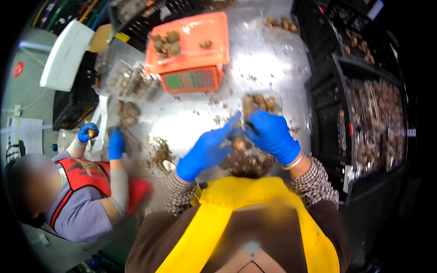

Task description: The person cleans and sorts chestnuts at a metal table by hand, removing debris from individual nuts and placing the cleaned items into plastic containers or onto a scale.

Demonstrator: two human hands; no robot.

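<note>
My left hand [207, 152], in a blue glove, reaches in with its fingers stretched out and partly blurred. Close to its fingertips shows a pale brown round lump [239, 144]; whether the hand touches it is unclear. My right hand [274, 136], gloved in blue too, has its fingers curled around something dark that I cannot make out. Just beyond it lies a clear plastic tray [262, 102] with several brown, mushroom-like lumps. Beneath both hands a heap of dark crumbs and trimmings [248, 164] covers the metal table's near edge.
An orange scale [189, 79] bears brown lumps [167, 44]. Black crates [339, 132] with filled clear packs [375, 123] line the right. At left, a co-worker in a red vest [88, 175] holds a small lump beside clear packs [129, 82] and a brown pile [127, 113].
</note>
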